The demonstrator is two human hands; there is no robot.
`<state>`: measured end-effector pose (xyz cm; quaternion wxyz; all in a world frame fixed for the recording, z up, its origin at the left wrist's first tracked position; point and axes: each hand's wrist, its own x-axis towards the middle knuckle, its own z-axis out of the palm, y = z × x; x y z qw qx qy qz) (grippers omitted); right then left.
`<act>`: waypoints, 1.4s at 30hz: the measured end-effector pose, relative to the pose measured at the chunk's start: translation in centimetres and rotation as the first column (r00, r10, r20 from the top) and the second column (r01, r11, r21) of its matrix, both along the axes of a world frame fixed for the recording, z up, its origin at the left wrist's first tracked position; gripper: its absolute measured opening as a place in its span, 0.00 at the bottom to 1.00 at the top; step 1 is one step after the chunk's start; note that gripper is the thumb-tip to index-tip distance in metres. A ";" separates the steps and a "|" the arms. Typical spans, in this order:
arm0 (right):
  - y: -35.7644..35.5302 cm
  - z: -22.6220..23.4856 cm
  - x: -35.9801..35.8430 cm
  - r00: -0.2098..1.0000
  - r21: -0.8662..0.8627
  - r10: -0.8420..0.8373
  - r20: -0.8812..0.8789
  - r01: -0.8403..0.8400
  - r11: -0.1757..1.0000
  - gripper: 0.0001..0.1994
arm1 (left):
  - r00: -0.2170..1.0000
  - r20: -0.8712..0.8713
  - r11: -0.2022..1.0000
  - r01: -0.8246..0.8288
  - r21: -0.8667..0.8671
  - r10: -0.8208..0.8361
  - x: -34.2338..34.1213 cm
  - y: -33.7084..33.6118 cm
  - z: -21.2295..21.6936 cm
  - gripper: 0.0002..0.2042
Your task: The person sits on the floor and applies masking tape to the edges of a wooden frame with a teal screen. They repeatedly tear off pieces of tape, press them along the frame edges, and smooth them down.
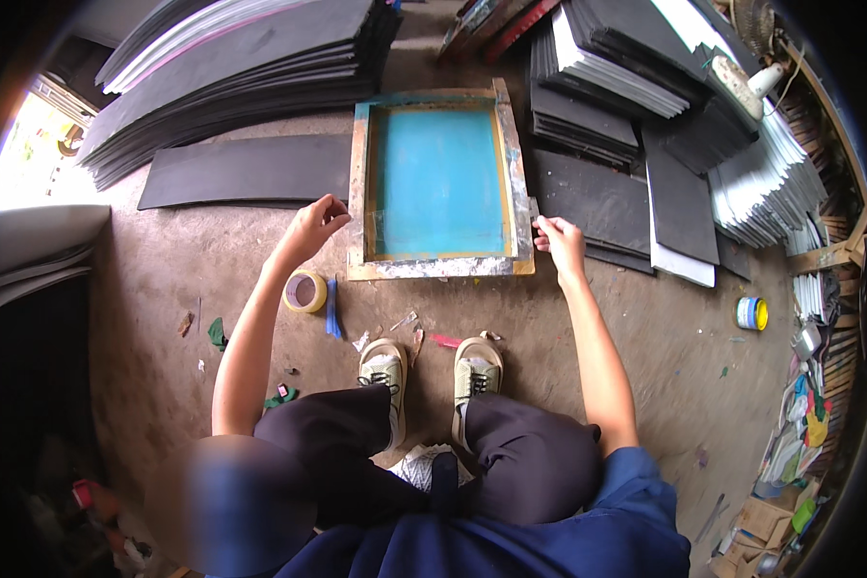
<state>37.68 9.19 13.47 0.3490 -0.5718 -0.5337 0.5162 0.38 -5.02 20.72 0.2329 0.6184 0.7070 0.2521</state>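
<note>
Left hand (311,233): fingers loosely curled near the frame's left rail; any hold cannot be told.
Right hand (564,243): fingertips drawn together beside the right rail, contents unclear.
Blue-meshed frame (438,183): between both hands.
Risk: skewing, should one side be tugged unbraced.

This looks like a workshop; at twelve o'clock lies a paint-smeared wooden frame (517,183) around a blue panel (440,183); thick piles of dark sheets (260,63) rise at eleven, with more stacked sheets (631,63) at one; a tape roll (304,308) sits at nine, a blue-and-yellow tin (751,313) near three; scraps litter the stained floor (679,385); jumbled odds and ends (790,448) crowd four.
</note>
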 end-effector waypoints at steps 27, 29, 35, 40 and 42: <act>-2.4 5.8 1.6 0.374 -0.111 -0.102 -0.922 -0.002 0.994 0.22 | 0.957 -0.278 0.958 0.156 0.241 -0.085 7.2 -4.1 14.1 0.09; -2.5 6.1 1.6 0.387 -0.149 -0.100 -0.917 -0.099 0.984 0.23 | 0.953 -0.288 0.957 0.166 0.236 -0.094 6.8 -4.4 13.4 0.09; -2.2 5.3 1.9 0.609 -0.212 -0.144 -0.780 -0.040 0.976 0.16 | 0.927 -0.347 0.933 0.241 0.269 -0.139 5.6 -4.5 11.2 0.08; -2.7 5.7 1.9 0.700 -0.219 -0.238 -0.673 0.118 0.969 0.12 | 0.945 -0.293 0.946 0.219 0.241 -0.144 5.5 -5.0 10.5 0.08; -2.5 5.9 2.0 0.679 -0.095 -0.159 -0.717 0.130 0.987 0.10 | 0.950 -0.263 0.945 0.230 0.233 -0.166 5.5 -4.8 10.2 0.08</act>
